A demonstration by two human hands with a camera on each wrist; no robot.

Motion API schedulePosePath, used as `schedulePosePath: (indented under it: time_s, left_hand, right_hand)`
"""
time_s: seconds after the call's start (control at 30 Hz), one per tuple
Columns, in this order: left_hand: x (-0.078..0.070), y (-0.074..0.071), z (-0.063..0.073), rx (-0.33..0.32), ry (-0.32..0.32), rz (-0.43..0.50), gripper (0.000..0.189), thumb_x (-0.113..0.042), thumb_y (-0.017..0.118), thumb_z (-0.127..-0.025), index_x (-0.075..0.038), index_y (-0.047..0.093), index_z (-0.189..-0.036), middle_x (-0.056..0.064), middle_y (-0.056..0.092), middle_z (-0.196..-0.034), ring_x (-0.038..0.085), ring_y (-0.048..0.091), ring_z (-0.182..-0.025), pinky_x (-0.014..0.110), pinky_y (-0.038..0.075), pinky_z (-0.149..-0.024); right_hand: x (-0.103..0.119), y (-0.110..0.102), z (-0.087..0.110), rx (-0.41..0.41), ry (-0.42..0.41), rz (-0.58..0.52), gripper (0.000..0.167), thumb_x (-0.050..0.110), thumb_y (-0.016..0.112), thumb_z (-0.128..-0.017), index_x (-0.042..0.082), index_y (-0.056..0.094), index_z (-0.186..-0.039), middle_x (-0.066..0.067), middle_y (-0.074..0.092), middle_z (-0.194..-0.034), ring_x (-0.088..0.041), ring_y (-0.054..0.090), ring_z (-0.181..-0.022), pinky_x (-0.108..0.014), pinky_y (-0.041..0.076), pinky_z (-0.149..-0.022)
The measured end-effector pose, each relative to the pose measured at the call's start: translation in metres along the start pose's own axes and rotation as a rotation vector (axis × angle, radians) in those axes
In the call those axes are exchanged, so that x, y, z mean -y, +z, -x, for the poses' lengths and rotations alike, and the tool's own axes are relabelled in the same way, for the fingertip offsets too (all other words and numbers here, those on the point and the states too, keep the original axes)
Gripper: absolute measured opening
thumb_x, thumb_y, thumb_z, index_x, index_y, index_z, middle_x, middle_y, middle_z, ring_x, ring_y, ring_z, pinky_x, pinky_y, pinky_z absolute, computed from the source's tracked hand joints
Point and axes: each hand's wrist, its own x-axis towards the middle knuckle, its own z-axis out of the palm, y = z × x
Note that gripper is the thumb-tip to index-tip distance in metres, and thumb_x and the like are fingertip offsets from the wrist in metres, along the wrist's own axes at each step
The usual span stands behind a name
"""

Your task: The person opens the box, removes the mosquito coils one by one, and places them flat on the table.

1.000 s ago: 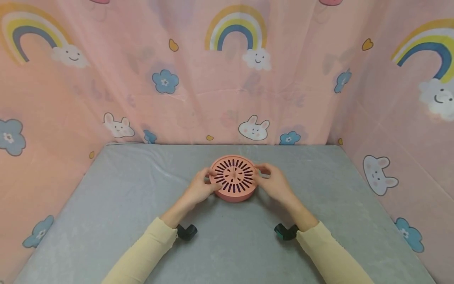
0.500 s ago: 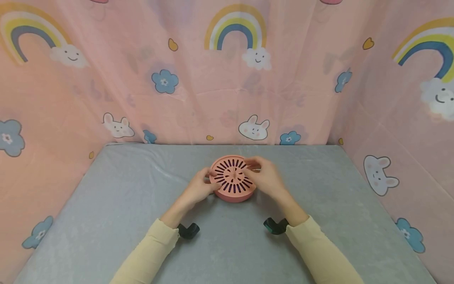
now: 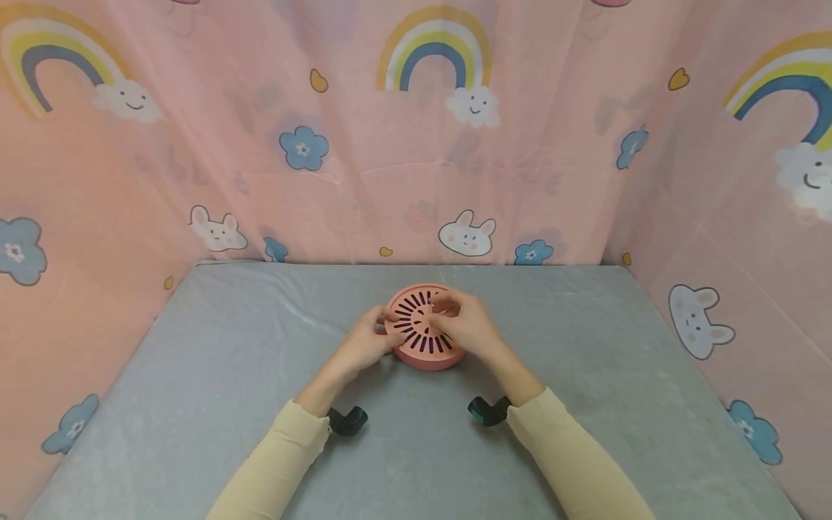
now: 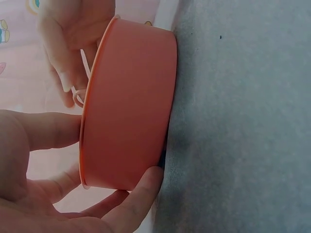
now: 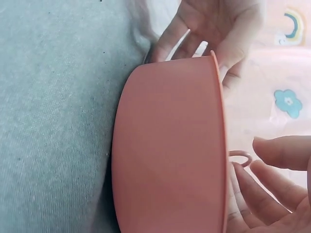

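A round pink mosquito coil box (image 3: pixel 425 354) with a slotted lid (image 3: pixel 416 339) sits on the grey cloth. My left hand (image 3: pixel 364 343) grips its left side, the thumb on the lid's rim and the fingers round the wall, as the left wrist view shows. My right hand (image 3: pixel 471 325) is over the lid's right half, covering part of the slots. In the right wrist view, a small ring (image 5: pixel 241 158) stands up from the lid's middle. The right fingertips (image 5: pixel 240 174) are right at this ring, and the thumb is on its other side with a small gap.
A grey cloth (image 3: pixel 260 375) covers the table. Pink curtains (image 3: pixel 364 195) printed with rainbows and rabbits stand behind it and along both sides. Black wrist devices (image 3: pixel 347 421) project inward below each hand, close above the cloth.
My right hand has left the box's right rim and moved left over the lid to the ring. The left hand keeps its grip, and the box stays in place.
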Motion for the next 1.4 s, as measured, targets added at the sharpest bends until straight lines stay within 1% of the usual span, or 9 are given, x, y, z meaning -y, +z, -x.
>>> schedulePosePath:
  time_s: [0.1, 0.23, 0.37, 0.57, 0.77, 0.87, 1.03, 1.27, 1.4]
  left_hand:
    - [0.0, 0.001, 0.0, -0.001, 0.006, -0.001, 0.039, -0.016, 0.073, -0.092, -0.006, 0.059, -0.126, 0.015, 0.053, -0.137, 0.031, 0.059, -0.121, 0.045, 0.052, -0.094]
    - [0.0, 0.001, -0.001, -0.001, 0.021, -0.018, 0.039, -0.018, 0.072, -0.093, -0.007, 0.059, -0.127, 0.015, 0.056, -0.136, 0.032, 0.058, -0.122, 0.047, 0.051, -0.096]
    - [-0.001, 0.001, -0.003, 0.001, 0.035, -0.037, 0.039, -0.018, 0.071, -0.094, -0.005, 0.059, -0.128, 0.016, 0.056, -0.136, 0.032, 0.059, -0.121, 0.047, 0.051, -0.095]
    - [-0.004, 0.0, -0.003, -0.013, 0.036, -0.046, 0.037, -0.015, 0.07, -0.094, -0.005, 0.059, -0.128, 0.016, 0.056, -0.135, 0.032, 0.06, -0.121, 0.046, 0.053, -0.093]
    - [-0.007, 0.001, -0.002, -0.02, 0.021, -0.073, 0.036, -0.019, 0.069, -0.095, -0.008, 0.059, -0.128, 0.016, 0.055, -0.136, 0.032, 0.06, -0.121, 0.046, 0.053, -0.092]
    - [-0.007, 0.002, -0.001, -0.025, 0.026, -0.073, 0.033, -0.021, 0.067, -0.097, -0.01, 0.058, -0.127, 0.017, 0.054, -0.138, 0.032, 0.059, -0.123, 0.047, 0.053, -0.093]
    - [-0.008, 0.002, 0.0, -0.041, 0.046, -0.09, 0.033, -0.024, 0.064, -0.1, -0.012, 0.058, -0.13, 0.019, 0.053, -0.138, 0.035, 0.056, -0.125, 0.05, 0.053, -0.093]
    - [-0.007, 0.001, 0.002, -0.052, 0.035, -0.086, 0.033, -0.022, 0.061, -0.103, -0.01, 0.057, -0.133, 0.02, 0.052, -0.139, 0.037, 0.055, -0.128, 0.051, 0.053, -0.095]
    - [-0.004, 0.001, 0.002, -0.047, 0.033, -0.113, 0.034, -0.02, 0.061, -0.102, -0.01, 0.056, -0.134, 0.02, 0.053, -0.138, 0.037, 0.056, -0.126, 0.052, 0.053, -0.095]
  right_hand:
    - [-0.001, 0.001, -0.003, 0.017, 0.025, -0.052, 0.034, 0.019, 0.074, -0.094, 0.005, 0.068, -0.126, -0.01, 0.07, -0.105, -0.02, 0.068, -0.088, -0.035, 0.058, -0.076]
    - [-0.002, 0.002, -0.006, 0.041, 0.087, -0.156, 0.033, 0.014, 0.072, -0.095, 0.003, 0.065, -0.126, -0.014, 0.069, -0.104, -0.019, 0.073, -0.079, -0.034, 0.061, -0.072]
    - [-0.002, 0.001, -0.011, 0.063, 0.122, -0.212, 0.032, 0.012, 0.071, -0.096, 0.001, 0.065, -0.126, -0.016, 0.071, -0.103, -0.021, 0.074, -0.077, -0.034, 0.061, -0.071]
    - [0.001, 0.0, -0.016, 0.084, 0.116, -0.191, 0.033, 0.012, 0.071, -0.097, 0.001, 0.064, -0.127, -0.014, 0.073, -0.1, -0.02, 0.074, -0.078, -0.034, 0.061, -0.071]
    - [0.006, -0.005, -0.015, 0.09, 0.078, -0.178, 0.032, 0.01, 0.07, -0.097, -0.002, 0.064, -0.126, -0.016, 0.073, -0.1, -0.021, 0.074, -0.078, -0.034, 0.061, -0.07]
    - [0.006, -0.008, -0.013, 0.091, 0.067, -0.176, 0.032, 0.011, 0.069, -0.097, -0.004, 0.064, -0.125, -0.017, 0.073, -0.1, -0.021, 0.074, -0.078, -0.034, 0.062, -0.07]
    - [0.003, -0.014, -0.012, 0.081, 0.058, -0.186, 0.033, 0.011, 0.07, -0.097, -0.007, 0.064, -0.124, -0.018, 0.073, -0.1, -0.022, 0.074, -0.078, -0.035, 0.062, -0.07]
    - [-0.006, -0.028, -0.008, 0.06, 0.07, -0.204, 0.034, 0.011, 0.07, -0.097, -0.006, 0.063, -0.125, -0.019, 0.072, -0.101, -0.022, 0.074, -0.079, -0.034, 0.062, -0.071]
    - [-0.012, -0.039, -0.006, 0.066, 0.045, -0.219, 0.034, 0.011, 0.07, -0.097, -0.006, 0.063, -0.126, -0.02, 0.072, -0.102, -0.022, 0.074, -0.08, -0.034, 0.062, -0.072]
